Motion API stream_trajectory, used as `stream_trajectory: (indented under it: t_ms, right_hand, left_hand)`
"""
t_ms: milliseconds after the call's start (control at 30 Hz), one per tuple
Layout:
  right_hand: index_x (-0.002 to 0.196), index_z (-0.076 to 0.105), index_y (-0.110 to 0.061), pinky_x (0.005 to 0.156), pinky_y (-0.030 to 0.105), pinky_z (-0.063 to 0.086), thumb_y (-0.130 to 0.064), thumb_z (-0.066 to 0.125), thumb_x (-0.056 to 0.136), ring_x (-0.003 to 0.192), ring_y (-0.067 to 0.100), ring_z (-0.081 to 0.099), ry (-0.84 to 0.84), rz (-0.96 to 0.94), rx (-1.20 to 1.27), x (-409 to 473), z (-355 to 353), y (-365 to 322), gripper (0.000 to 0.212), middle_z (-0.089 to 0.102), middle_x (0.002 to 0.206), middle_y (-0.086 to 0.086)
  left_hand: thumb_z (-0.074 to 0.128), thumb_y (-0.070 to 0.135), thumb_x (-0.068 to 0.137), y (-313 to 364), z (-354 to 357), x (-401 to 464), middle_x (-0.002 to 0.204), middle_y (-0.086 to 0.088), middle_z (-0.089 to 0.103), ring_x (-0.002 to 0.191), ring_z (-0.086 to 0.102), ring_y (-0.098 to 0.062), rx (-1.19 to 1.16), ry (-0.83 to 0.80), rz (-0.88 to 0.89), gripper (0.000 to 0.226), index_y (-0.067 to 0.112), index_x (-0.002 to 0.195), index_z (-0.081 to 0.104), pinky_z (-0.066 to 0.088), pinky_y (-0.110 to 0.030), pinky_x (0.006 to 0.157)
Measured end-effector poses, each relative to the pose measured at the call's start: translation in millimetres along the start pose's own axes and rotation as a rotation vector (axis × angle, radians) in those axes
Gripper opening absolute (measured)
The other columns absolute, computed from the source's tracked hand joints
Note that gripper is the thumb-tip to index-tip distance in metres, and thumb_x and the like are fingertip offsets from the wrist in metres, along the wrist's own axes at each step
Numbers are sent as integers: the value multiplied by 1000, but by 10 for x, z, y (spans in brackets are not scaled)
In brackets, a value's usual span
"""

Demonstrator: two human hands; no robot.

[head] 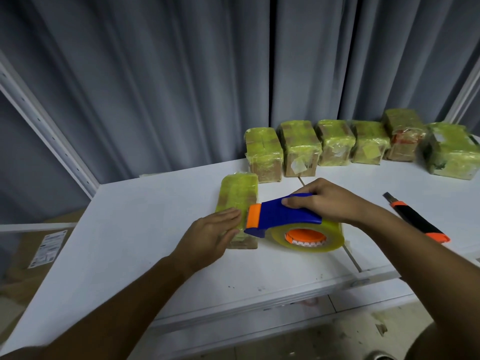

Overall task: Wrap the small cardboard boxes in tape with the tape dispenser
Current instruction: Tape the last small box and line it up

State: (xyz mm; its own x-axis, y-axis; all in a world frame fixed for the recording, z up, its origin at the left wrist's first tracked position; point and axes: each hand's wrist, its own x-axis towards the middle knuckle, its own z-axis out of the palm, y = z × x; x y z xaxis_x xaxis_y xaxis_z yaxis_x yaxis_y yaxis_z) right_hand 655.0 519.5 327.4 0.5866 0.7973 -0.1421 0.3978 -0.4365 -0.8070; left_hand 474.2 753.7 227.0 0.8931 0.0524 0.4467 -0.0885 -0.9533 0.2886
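A small flat cardboard box (237,196), covered in yellowish tape, lies on the white table (145,237). My left hand (210,235) presses flat on its near end with straight fingers. My right hand (330,201) grips the blue handle of the tape dispenser (283,216). The dispenser's orange front edge sits against the box's right side, beside my left fingertips. Its roll of clear yellowish tape (309,236) with an orange core rests on the table under my right wrist.
Several taped boxes (301,146) stand in a row along the table's back edge before a grey curtain (181,74). A black and orange utility knife (415,219) lies right of my right arm. A large cardboard carton (33,258) sits on the floor at left.
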Motion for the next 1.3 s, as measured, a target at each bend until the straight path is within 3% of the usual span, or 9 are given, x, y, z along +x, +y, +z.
stream_trajectory:
  t_ms: [233,567,633,733,833,933,1067,1200,1300]
  right_hand:
    - [93,81,-21,87,41,57,-54,68,89,85,19,74,-40,10,30,-44,-15,112,36,78,87,-1]
    - [92,80,-18,72,28,55,-48,69,89,78,17,75,-31,74,-36,-170,-414,209,32,79,83,-2]
    - [90,80,-20,71,28,54,-51,69,89,76,13,73,-34,67,-99,-153,-341,238,33,78,82,-4]
    - [92,78,-23,69,26,52,-54,69,89,75,8,70,3,57,-208,-83,-195,240,32,76,82,-7]
    - [97,79,-26,76,32,57,-56,68,88,81,8,70,52,57,-259,-28,-92,216,34,76,87,-8]
    - [97,79,-27,76,35,59,-58,65,88,80,8,69,82,45,-354,-15,50,151,35,76,85,-8]
    - [93,76,-23,67,34,55,-59,61,85,78,14,66,195,24,-551,-32,169,-8,40,72,81,-6]
    - [89,62,-18,67,30,43,-56,54,89,81,27,62,241,12,-818,-71,370,-93,40,67,91,3]
    - [83,55,-21,68,31,42,-56,53,88,73,26,53,307,1,-802,-7,455,-142,35,59,83,4]
  left_hand:
    - [55,36,95,-42,-26,10,130,2,64,123,58,-8,17,-5,36,40,14,126,66,51,-37,101]
    - [67,20,87,-25,-3,23,122,5,68,118,59,-2,13,93,34,29,14,115,74,49,-28,101]
    - [68,24,84,6,-1,29,120,6,69,114,62,-3,39,122,28,30,15,112,75,54,-32,95]
    - [59,45,85,125,-58,73,120,9,68,95,69,-14,149,78,26,38,20,111,70,59,-34,74]
    - [44,60,90,255,-50,128,127,14,62,79,67,-15,315,0,54,48,31,124,61,50,-27,58]
    - [36,57,94,249,-17,153,128,16,64,83,71,-15,358,-13,39,45,38,125,63,51,-30,56]
    - [33,53,97,224,17,166,128,17,64,108,67,-12,366,-47,31,44,39,125,64,53,-29,62]
    - [39,49,95,278,-5,198,126,21,63,111,65,-8,341,-37,3,38,42,119,67,49,-23,60]
    - [40,50,95,274,-11,191,126,22,62,112,64,-7,309,-29,-5,38,42,119,68,48,-22,61]
